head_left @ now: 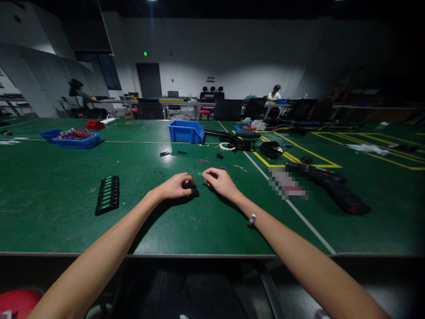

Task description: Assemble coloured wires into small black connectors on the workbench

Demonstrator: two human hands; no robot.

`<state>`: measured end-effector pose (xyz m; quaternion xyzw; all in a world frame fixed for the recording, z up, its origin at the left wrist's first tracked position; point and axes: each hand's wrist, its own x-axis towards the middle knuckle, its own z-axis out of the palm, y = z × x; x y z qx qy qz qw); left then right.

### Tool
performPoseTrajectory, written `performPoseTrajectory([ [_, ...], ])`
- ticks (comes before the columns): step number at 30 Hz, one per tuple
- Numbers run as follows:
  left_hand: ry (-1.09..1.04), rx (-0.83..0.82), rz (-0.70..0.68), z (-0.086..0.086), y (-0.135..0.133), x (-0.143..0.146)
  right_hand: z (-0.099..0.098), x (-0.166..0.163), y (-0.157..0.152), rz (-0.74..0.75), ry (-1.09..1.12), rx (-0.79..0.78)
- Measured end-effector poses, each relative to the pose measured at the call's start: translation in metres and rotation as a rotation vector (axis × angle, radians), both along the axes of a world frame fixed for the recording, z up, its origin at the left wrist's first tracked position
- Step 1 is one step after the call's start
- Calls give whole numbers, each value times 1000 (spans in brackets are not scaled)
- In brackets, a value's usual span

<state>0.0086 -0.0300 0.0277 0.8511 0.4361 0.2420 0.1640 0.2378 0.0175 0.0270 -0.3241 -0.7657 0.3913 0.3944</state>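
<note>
My left hand (177, 186) is closed on a small black part (194, 191) that rests on the green table, mostly hidden by the fingers. Just to its right, my right hand (221, 181) is pinched, thumb against fingers. A small greenish piece (199, 173) shows at its fingertips; its kind is too small to make out. The hands are close together but apart. Off to the left lies a black frame (108, 195) holding a row of several green strips.
Blue bins (186, 131) stand at the back, one at left (78, 139) full of coloured wires. A black drill-like tool (341, 186) lies at right. A white tape ring (227, 146), loose wires (241, 168) and small black parts (182, 153) lie beyond my hands. Two people sit far back.
</note>
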Motion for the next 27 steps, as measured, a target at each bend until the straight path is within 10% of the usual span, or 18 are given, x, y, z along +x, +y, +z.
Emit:
performPoseTrajectory([
  [27, -11, -6, -9, 1, -1, 0, -1, -1, -2, 33, -29, -28],
])
